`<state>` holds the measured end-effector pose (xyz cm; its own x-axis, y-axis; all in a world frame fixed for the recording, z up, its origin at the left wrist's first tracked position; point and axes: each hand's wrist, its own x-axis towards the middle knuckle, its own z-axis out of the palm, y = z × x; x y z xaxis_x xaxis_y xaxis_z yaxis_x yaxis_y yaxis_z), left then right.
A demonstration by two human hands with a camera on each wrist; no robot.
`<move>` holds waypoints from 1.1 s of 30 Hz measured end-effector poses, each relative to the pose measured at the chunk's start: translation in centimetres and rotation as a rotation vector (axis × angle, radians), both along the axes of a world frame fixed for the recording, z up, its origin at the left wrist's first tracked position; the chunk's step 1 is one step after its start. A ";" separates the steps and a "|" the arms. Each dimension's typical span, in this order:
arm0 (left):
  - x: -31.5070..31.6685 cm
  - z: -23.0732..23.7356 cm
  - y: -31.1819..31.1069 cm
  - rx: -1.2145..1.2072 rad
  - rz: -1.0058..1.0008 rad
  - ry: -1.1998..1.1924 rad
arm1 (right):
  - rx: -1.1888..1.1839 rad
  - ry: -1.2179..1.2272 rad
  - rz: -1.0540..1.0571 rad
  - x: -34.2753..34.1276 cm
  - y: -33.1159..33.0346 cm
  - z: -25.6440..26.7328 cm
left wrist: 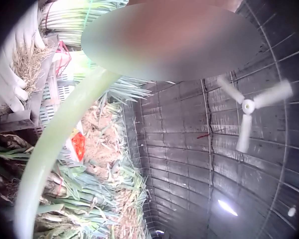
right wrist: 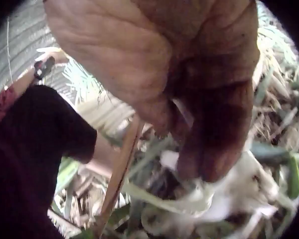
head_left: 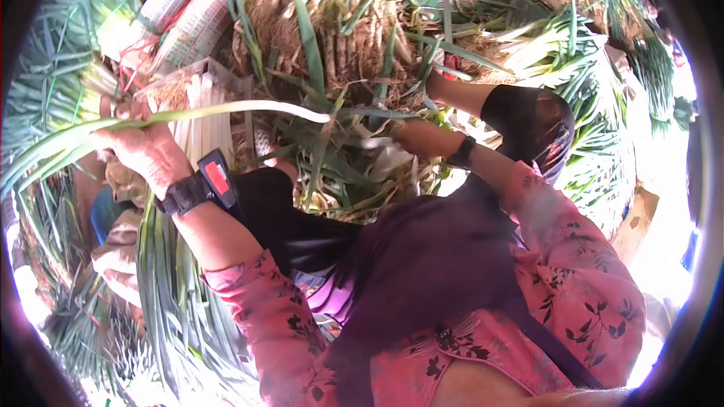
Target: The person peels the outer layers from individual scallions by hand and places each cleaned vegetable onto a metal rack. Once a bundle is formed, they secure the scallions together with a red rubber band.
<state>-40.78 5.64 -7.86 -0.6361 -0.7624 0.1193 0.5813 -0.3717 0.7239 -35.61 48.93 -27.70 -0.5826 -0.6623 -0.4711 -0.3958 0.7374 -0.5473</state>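
In the head view the left hand (head_left: 147, 151) grips a leek (head_left: 249, 106) near its green leaves; its white end points right, over the lap. The same leek (left wrist: 55, 129) curves down through the left wrist view, where the grip itself is blurred. The right hand (head_left: 431, 139) is low between the knees, right of the leek's white end and apart from it. Seen close, the right hand (right wrist: 204, 89) has curled fingers, with a pale, limp leaf peel (right wrist: 189, 201) pinched at the fingertips. A brownish strip (right wrist: 120, 174) hangs beside the thumb.
Loose leaves and peelings (head_left: 339, 173) cover the ground between the legs. A crate (head_left: 200, 105) of white leeks stands beside the left hand. Rooted leeks (head_left: 339, 38) lie ahead, with bundles (head_left: 558, 68) at the right. A ceiling fan (left wrist: 247, 106) hangs overhead.
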 end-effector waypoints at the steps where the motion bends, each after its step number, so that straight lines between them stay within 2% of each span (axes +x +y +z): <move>1: -0.2 0.3 0.7 0.016 0.047 -0.028 | -0.187 0.178 -0.089 -1.1 -0.7 2.2; 3: -0.6 -0.4 0.9 -0.001 0.027 -0.022 | -0.487 0.595 -0.284 -2.9 -4.6 4.7; 4: -0.5 -0.5 1.5 -0.016 0.028 -0.025 | -0.558 0.394 -0.286 -3.9 -6.5 7.5; 6: -0.7 -1.4 2.1 -0.033 -0.064 0.025 | -0.679 0.274 -0.127 -4.6 -10.3 8.8; 7: -0.9 -1.5 2.2 -0.055 -0.137 0.060 | -0.832 0.238 -0.198 -3.8 -12.4 8.8; 8: -0.8 -1.3 2.2 -0.057 -0.141 0.066 | -0.834 0.244 -0.200 -3.3 -13.4 8.4; 10: -0.7 -0.4 3.0 -0.019 -0.155 0.074 | -0.631 0.230 -0.286 -2.6 -14.3 7.0; 12: -0.6 0.8 4.7 0.007 -0.214 0.086 | -0.728 0.238 -0.321 -1.5 -13.2 8.2; 13: -0.4 0.4 4.3 -0.052 -0.466 0.113 | -0.818 0.243 -0.355 -0.9 -11.8 8.5; 14: -0.5 0.0 4.1 -0.109 -0.726 0.140 | -0.748 0.273 -0.272 -0.5 -10.1 7.0; 15: -0.8 -0.4 4.0 -0.121 -0.665 0.100 | -0.679 0.300 -0.189 -0.1 -7.9 4.3; 17: -0.7 0.3 1.7 -0.143 -0.478 0.027 | -0.259 0.273 0.050 0.2 -1.7 -3.5; 19: -0.9 1.5 0.4 -0.126 -0.321 0.016 | 0.008 0.202 0.086 -0.3 3.0 -8.5; 20: -1.1 0.9 -0.4 -0.134 -0.292 -0.028 | 0.010 0.184 0.083 -1.1 3.1 -8.9; 22: -1.0 0.9 3.6 -0.121 -0.085 -0.271 | -0.200 0.175 -0.258 -4.7 2.6 -8.5; 24: -0.7 1.2 6.8 -0.185 -0.092 -0.360 | -0.431 0.177 -0.473 -9.4 1.2 -5.1; 26: -0.5 1.4 8.8 -0.287 -0.148 -0.390 | -0.570 -0.046 -0.884 -14.2 0.6 -3.9; 28: -0.9 0.9 9.0 -0.330 -0.161 -0.416 | -0.419 0.224 -1.130 -19.3 0.5 -5.5; 30: -1.3 0.9 9.7 -0.367 -0.197 -0.565 | -0.298 0.379 -1.142 -23.6 -0.1 -7.1; 31: -1.5 0.4 9.5 -0.363 -0.226 -0.579 | -0.333 0.320 -1.148 -25.4 -0.7 -8.0; 32: -1.8 0.3 9.6 -0.365 -0.222 -0.583 | -0.269 0.285 -1.185 -25.9 -2.1 -6.1; 33: -2.1 0.3 9.8 -0.358 -0.265 -0.587 | -0.270 0.281 -1.181 -27.7 -2.0 -7.3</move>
